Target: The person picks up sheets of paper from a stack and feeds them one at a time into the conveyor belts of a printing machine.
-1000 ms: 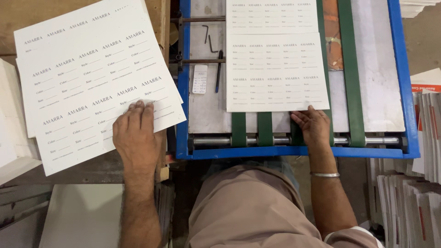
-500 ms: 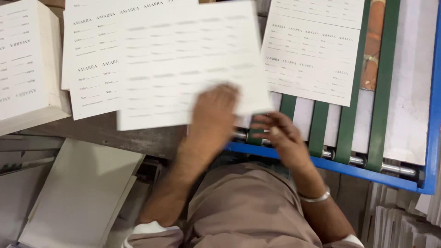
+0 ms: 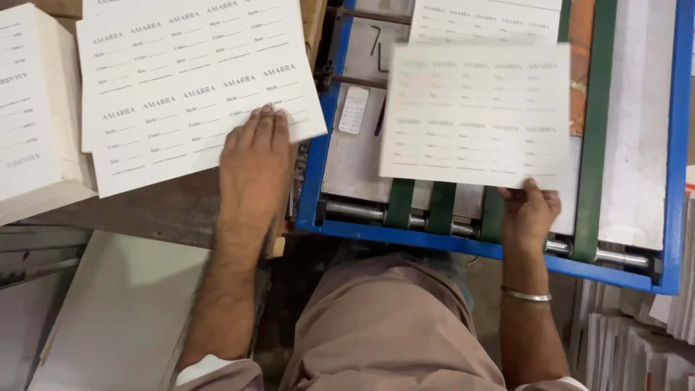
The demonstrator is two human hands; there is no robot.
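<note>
Hands work apart in our view. We see the left hand point(image 3: 255, 161) at centre left, forearm rising from the bottom edge, palm down, fingers point(image 3: 266, 123) pressed together flat on the lower edge of the top sheet point(image 3: 190, 94) of a fanned stack in the upper left. Our right hand point(image 3: 529, 212) at centre right pinches the bottom edge of a single sheet point(image 3: 474, 114), held over the green belts point(image 3: 441, 206) of the blue feeder point(image 3: 679, 108). A bangle point(image 3: 527, 295) circles that wrist. Another sheet point(image 3: 485, 20) lies higher on the feeder.

matt paper sheets point(image 3: 474, 116), painted metal frame point(image 3: 680, 145).
</note>
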